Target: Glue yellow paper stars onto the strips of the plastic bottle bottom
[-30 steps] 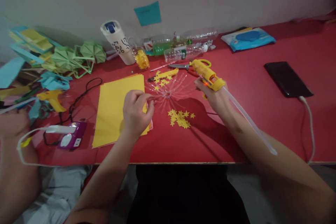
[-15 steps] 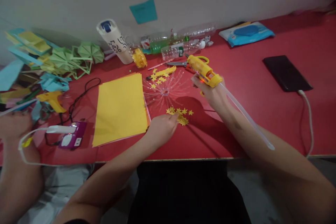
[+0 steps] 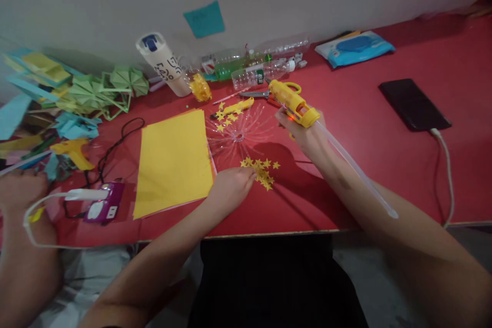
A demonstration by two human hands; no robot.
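My right hand is wrapped round a yellow glue gun, with a long clear glue stick reaching back over my forearm. My left hand has its fingers pinched together at the left side of a pile of yellow paper stars; anything between the fingertips is too small to make out. Beyond the pile lies a clear plastic piece cut into thin spread strips. A few more stars lie by its upper left, beside a yellow cutter.
Yellow paper sheets lie left of my left hand. Behind are scissors, plastic bottles and a white tumbler. A phone and wipes are right. Another person's hand rests near a purple power strip.
The view has shifted slightly. My left hand stays low at the star pile, where a few stars have spread a little. My right hand still holds the glue gun.
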